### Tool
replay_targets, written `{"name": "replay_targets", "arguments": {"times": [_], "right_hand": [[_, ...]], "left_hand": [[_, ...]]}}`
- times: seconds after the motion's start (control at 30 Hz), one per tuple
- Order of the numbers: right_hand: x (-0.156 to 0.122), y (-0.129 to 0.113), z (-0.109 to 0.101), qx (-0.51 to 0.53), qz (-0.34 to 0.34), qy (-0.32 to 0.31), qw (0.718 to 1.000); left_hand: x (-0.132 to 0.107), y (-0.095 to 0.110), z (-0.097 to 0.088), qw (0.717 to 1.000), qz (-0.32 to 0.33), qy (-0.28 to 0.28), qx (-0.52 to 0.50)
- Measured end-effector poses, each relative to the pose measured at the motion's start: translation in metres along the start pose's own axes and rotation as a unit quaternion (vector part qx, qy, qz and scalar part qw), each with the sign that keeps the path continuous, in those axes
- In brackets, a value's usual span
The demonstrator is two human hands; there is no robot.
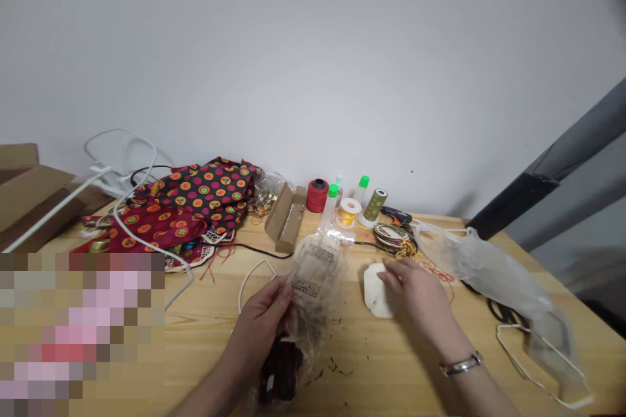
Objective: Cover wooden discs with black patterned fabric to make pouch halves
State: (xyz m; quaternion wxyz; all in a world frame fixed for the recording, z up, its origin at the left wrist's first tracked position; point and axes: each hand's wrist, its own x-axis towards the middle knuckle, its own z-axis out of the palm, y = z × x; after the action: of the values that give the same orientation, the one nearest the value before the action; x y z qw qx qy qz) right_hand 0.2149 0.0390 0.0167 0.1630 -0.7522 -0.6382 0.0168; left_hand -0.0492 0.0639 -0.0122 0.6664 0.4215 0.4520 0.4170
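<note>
My left hand [267, 313] is closed on the edge of a clear plastic bag [313, 273] with brown printing, tilted over the table. Dark material, not clear in kind, shows in the bag's lower part beside my wrist. To the right, my right hand [415, 287], with a silver bracelet on the wrist, has its thumb and fingers on a flat white pad [375, 296] with cut corners. The pad lies on the wooden table, its right side hidden under the hand. Small dark crumbs [337, 368] are scattered between my hands.
Behind stand a red thread spool [317, 197], an olive thread cone [375, 206], a yellow thread spool [349, 212] and green-capped bottles [333, 199]. Patterned cloth [210, 192] and a narrow cardboard box [286, 216] are left. A translucent plastic bag [493, 267] lies right; white cable [117, 208] loops left.
</note>
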Motion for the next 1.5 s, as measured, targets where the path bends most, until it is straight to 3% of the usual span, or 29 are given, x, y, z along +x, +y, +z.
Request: {"name": "replay_targets", "arguments": {"times": [0.07, 0.13, 0.2, 0.27, 0.33, 0.43, 0.63, 0.8, 0.93, 1.07, 1.2, 1.33, 1.5], "right_hand": [[0.0, -0.003, -0.004, -0.031, -0.014, 0.005, 0.999], [0.001, -0.009, -0.008, -0.019, -0.027, 0.051, 0.998], [0.002, -0.019, -0.014, 0.056, -0.059, 0.123, 0.989], [0.002, -0.034, -0.02, 0.174, -0.117, 0.176, 0.962], [0.002, -0.051, -0.025, 0.262, -0.166, 0.182, 0.933], [0.003, -0.069, -0.025, 0.275, -0.18, 0.126, 0.936], [0.002, -0.071, -0.025, 0.261, -0.113, 0.046, 0.958], [-0.001, -0.071, -0.027, 0.318, -0.109, -0.01, 0.942], [0.002, -0.063, -0.025, 0.394, -0.053, 0.036, 0.917], [0.006, -0.05, -0.022, 0.452, 0.03, 0.076, 0.888], [0.006, -0.047, -0.014, 0.515, 0.088, 0.126, 0.843], [0.007, -0.043, -0.003, 0.57, 0.129, 0.142, 0.799], [0.012, -0.037, 0.009, 0.594, 0.147, 0.146, 0.777]], "left_hand": [[0.0, 0.0, 0.0, 1.0, 0.009, 0.001, 0.008], [0.001, 0.0, 0.0, 0.999, 0.022, 0.0, 0.024], [0.001, 0.0, 0.0, 0.999, 0.029, -0.002, 0.042], [0.001, -0.001, -0.001, 0.997, 0.037, -0.002, 0.061], [0.001, -0.001, -0.002, 0.995, 0.053, -0.003, 0.087], [0.0, -0.001, -0.003, 0.989, 0.075, -0.006, 0.126], [-0.003, 0.002, 0.0, 0.979, 0.096, 0.012, 0.178], [-0.001, 0.003, 0.002, 0.975, 0.076, 0.041, 0.205], [-0.001, 0.006, 0.002, 0.975, 0.077, 0.055, 0.202], [-0.002, 0.006, 0.007, 0.98, 0.056, 0.03, 0.187], [-0.003, 0.005, 0.014, 0.981, 0.051, 0.037, 0.185], [-0.005, 0.0, 0.02, 0.983, 0.056, 0.032, 0.174], [-0.007, -0.007, 0.023, 0.984, 0.06, 0.027, 0.167]]}}
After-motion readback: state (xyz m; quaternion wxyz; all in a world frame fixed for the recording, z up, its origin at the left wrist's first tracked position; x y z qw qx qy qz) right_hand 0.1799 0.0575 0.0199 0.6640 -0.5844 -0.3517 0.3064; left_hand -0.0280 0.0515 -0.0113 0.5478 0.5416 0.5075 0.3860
